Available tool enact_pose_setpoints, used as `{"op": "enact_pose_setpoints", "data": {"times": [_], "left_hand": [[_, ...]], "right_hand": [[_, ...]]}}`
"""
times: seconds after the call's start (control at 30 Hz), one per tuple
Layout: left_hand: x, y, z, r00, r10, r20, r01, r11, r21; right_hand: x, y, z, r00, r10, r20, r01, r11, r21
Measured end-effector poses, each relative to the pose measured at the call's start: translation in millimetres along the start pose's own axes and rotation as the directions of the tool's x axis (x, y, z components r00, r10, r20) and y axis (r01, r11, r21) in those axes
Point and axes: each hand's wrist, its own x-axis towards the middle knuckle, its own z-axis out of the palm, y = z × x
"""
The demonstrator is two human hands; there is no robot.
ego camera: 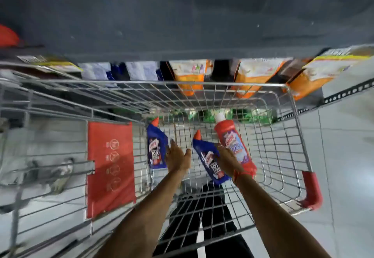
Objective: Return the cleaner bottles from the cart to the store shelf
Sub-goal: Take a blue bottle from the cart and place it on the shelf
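Three cleaner bottles lie in the wire cart (295,104), caps toward the shelf. A blue bottle with an orange cap (155,148) lies at the left. My left hand (178,156) is open just right of it, fingertips at its edge. A second blue bottle (204,156) lies tilted in the middle, and my right hand (227,159) is closed over its right side. A red bottle with a white cap (232,138) lies against that hand's far side. Whether the hand also grips the red bottle is unclear.
The grey store shelf (182,25) overhangs the cart's far end. Below it stand white, blue and orange packs (190,75) and green packs (251,114). A red child-seat flap (110,168) hangs at the cart's left. The red handle end (311,191) is at the right. Red items sit at the shelf's far left.
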Motion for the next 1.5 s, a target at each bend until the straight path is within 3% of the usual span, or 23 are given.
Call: {"op": "enact_pose_setpoints", "data": {"times": [0.1, 0.17, 0.23, 0.33, 0.43, 0.5, 0.6, 0.77, 0.97, 1.07, 1.17, 1.3, 1.4, 1.5], "left_hand": [[21.2, -10.7, 35.5, 0.943, -0.135, 0.303, 0.192, 0.967, -0.168], [25.5, -10.5, 51.3, 0.883, -0.144, 0.446, 0.34, 0.852, -0.398], [27.7, -3.7, 62.3, 0.879, -0.118, 0.463, 0.385, 0.748, -0.54], [32.5, 0.4, 72.0, 0.887, -0.105, 0.45, 0.397, 0.671, -0.627], [36.5, -7.0, 74.6, 0.874, -0.128, 0.468, 0.43, 0.654, -0.623], [36.5, -6.3, 67.8, 0.873, -0.086, 0.481, 0.406, 0.674, -0.616], [29.3, 1.3, 50.0, 0.882, 0.015, 0.47, 0.316, 0.722, -0.615], [5.7, 19.5, 17.7, 0.939, 0.172, 0.299, 0.033, 0.818, -0.574], [-34.9, 51.4, -21.0, 0.962, 0.236, 0.137, -0.07, 0.697, -0.713], [-63.3, 78.0, -56.5, 0.937, 0.349, 0.02, -0.215, 0.621, -0.754], [-85.5, 112.2, -86.8, 0.879, 0.462, -0.121, -0.387, 0.54, -0.748], [-120.0, 180.6, -135.9, 0.704, 0.67, -0.235, -0.626, 0.428, -0.652], [-141.6, 231.7, -164.8, 0.595, 0.752, -0.284, -0.718, 0.339, -0.609], [-152.9, 279.8, -179.3, 0.53, 0.782, -0.328, -0.766, 0.276, -0.581]], "right_hand": [[20.9, 31.3, 27.1, 0.998, 0.064, 0.016, -0.065, 0.998, 0.006], [23.4, 36.2, 30.3, 0.993, 0.112, 0.038, -0.111, 0.993, -0.025], [28.9, 32.2, 25.0, 0.984, 0.15, 0.094, -0.146, 0.988, -0.045], [33.0, 29.4, 18.8, 0.974, 0.206, 0.092, -0.203, 0.978, -0.045], [36.4, 39.7, 32.7, 0.959, 0.268, 0.086, -0.27, 0.963, 0.005], [42.5, 44.5, 39.9, 0.971, 0.216, 0.106, -0.22, 0.975, 0.033], [40.5, 39.9, 31.9, 0.981, 0.159, 0.111, -0.173, 0.976, 0.136], [16.2, 25.8, -1.8, 0.997, 0.076, 0.029, -0.081, 0.919, 0.386], [-34.4, -17.2, -44.8, 0.979, -0.092, -0.183, 0.191, 0.735, 0.65], [-69.1, -48.1, -77.9, 0.938, -0.152, -0.313, 0.334, 0.645, 0.687], [-91.7, -71.2, -111.1, 0.865, -0.218, -0.452, 0.485, 0.596, 0.64], [-121.8, -101.2, -169.1, 0.767, -0.223, -0.602, 0.628, 0.45, 0.635], [-137.4, -117.1, -219.2, 0.68, -0.213, -0.702, 0.717, 0.396, 0.574], [-142.4, -128.9, -265.7, 0.586, -0.277, -0.761, 0.794, 0.384, 0.472]]}}
